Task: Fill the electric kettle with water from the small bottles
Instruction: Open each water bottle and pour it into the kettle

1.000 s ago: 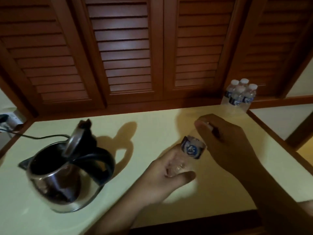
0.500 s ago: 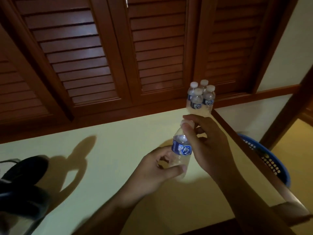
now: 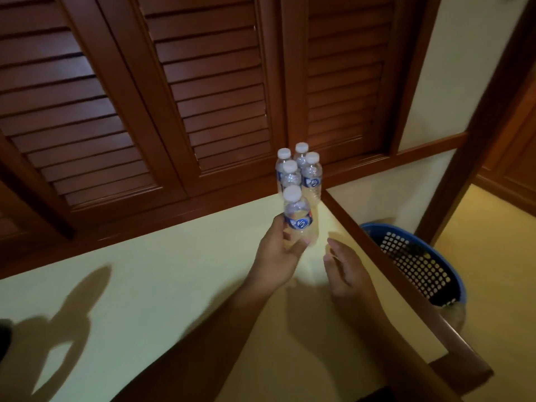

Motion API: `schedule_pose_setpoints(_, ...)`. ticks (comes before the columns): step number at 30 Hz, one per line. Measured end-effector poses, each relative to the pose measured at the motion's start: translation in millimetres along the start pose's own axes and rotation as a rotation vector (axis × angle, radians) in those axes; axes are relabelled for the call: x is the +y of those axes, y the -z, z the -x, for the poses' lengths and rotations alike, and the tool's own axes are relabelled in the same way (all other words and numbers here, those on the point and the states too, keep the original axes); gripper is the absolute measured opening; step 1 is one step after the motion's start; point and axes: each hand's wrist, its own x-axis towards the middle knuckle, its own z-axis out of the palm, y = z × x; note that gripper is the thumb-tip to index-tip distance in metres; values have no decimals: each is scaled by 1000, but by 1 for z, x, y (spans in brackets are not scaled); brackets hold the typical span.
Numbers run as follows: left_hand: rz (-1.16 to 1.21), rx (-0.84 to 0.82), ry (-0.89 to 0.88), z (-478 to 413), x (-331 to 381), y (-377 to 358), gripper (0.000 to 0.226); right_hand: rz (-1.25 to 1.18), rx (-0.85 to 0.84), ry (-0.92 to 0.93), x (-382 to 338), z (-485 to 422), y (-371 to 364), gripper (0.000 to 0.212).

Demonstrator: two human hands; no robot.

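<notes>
My left hand [image 3: 278, 256] grips a small clear water bottle [image 3: 297, 217] with a blue label and a white cap on it, held upright above the pale yellow counter [image 3: 162, 285]. Just behind it, several more capped small bottles [image 3: 301, 172] stand clustered at the counter's back right corner. My right hand [image 3: 346, 271] hovers to the right of the held bottle, fingers apart and holding nothing. The electric kettle is almost out of view; only a dark sliver [image 3: 4, 338] and its shadow show at the left edge.
Brown louvred wooden doors [image 3: 174, 97] rise behind the counter. A wooden rim [image 3: 374, 250] borders the counter's right side. Below it on the floor stands a blue perforated basket [image 3: 417, 262].
The view swung right, pushing the kettle out of frame. My right hand came off the bottle's cap and dropped to the right. My left hand carried the bottle toward the bottle cluster.
</notes>
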Motion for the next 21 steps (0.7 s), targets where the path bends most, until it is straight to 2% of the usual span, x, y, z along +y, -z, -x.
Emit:
schedule_pose_setpoints(4, -72, 62, -43, -33, 15, -30, 52, -104, 6, -98, 7, -6, 8, 42)
schedule_pose_setpoints(9, -142, 60, -96, -55, 22, -53, 53, -189, 26, -143, 8, -7, 16, 37)
schedule_pose_setpoints(21, -163, 121, -14, -67, 14, -68, 46, -182, 29, -155, 14, -10, 13, 31)
